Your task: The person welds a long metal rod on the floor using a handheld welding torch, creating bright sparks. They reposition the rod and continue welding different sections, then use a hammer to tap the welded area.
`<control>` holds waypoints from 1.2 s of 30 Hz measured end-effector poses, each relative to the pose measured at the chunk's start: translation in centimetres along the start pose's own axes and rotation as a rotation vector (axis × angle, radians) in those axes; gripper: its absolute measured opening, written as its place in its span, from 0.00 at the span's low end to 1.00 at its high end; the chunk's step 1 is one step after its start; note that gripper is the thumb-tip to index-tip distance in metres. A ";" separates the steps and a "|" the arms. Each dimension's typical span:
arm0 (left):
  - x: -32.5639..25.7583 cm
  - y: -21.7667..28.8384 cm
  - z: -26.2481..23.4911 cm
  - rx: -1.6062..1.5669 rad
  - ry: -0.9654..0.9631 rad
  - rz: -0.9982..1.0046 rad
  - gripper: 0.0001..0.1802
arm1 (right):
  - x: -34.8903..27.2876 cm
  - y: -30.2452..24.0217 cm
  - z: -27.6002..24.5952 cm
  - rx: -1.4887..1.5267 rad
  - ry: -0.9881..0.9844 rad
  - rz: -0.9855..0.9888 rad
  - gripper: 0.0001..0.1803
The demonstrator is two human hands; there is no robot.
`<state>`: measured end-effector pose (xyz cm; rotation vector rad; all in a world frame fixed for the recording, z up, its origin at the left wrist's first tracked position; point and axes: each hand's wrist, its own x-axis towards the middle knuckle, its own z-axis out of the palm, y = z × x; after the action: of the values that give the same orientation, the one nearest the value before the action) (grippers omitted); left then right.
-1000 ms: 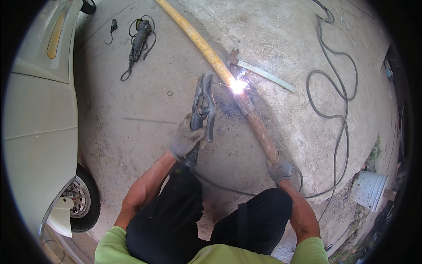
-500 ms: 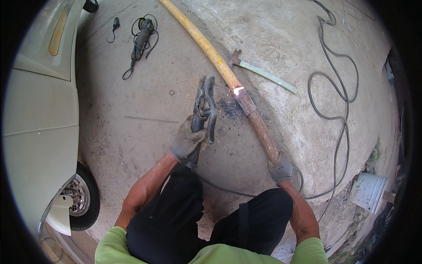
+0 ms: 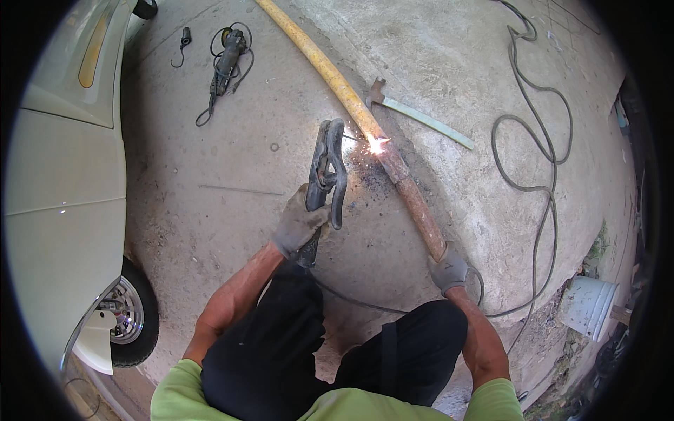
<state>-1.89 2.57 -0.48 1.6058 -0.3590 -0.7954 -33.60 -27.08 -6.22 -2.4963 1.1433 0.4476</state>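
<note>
While the electrode holder point(image 3: 324, 184) is gripped in the gloved left hand point(image 3: 295, 224), the pipe point(image 3: 354, 105), yellow along its far length and rust-brown nearer, is laid diagonally across the floor point(image 3: 232, 154), its near end clasped by the gloved right hand point(image 3: 448, 271). The spot between the colours is hidden by glare and sparks point(image 3: 378, 145); the far end is cut off at the upper edge. A hammer point(image 3: 423, 121) is seen just beside the pipe, and the left is blocked by a pale car point(image 3: 67, 165).
</note>
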 end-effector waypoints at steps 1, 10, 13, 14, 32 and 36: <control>0.1 0.0 -0.1 -0.003 -0.005 -0.026 0.25 | 0.0 -0.1 0.0 -0.001 -0.004 0.004 0.29; 1.1 0.2 0.0 0.004 -0.067 -0.075 0.25 | 0.0 -0.1 -0.3 0.008 0.001 -0.012 0.29; 1.2 -1.1 -0.3 0.074 -0.020 -0.026 0.23 | 0.1 -0.2 -0.3 0.006 0.009 -0.030 0.28; 1.2 -2.2 -0.7 0.149 0.007 -0.001 0.22 | 0.2 -0.3 -0.3 0.005 0.011 -0.029 0.28; 1.3 1.3 0.8 -0.013 -0.056 -0.081 0.28 | 0.0 -0.2 -0.4 0.017 0.036 -0.008 0.26; 1.3 0.4 0.9 -0.123 -0.053 -0.039 0.30 | 0.1 -0.1 -0.3 0.014 0.046 -0.026 0.27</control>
<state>-1.51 0.96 -0.52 1.4832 -0.3115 -0.8753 -33.40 -27.18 -5.98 -2.5184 1.1262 0.3764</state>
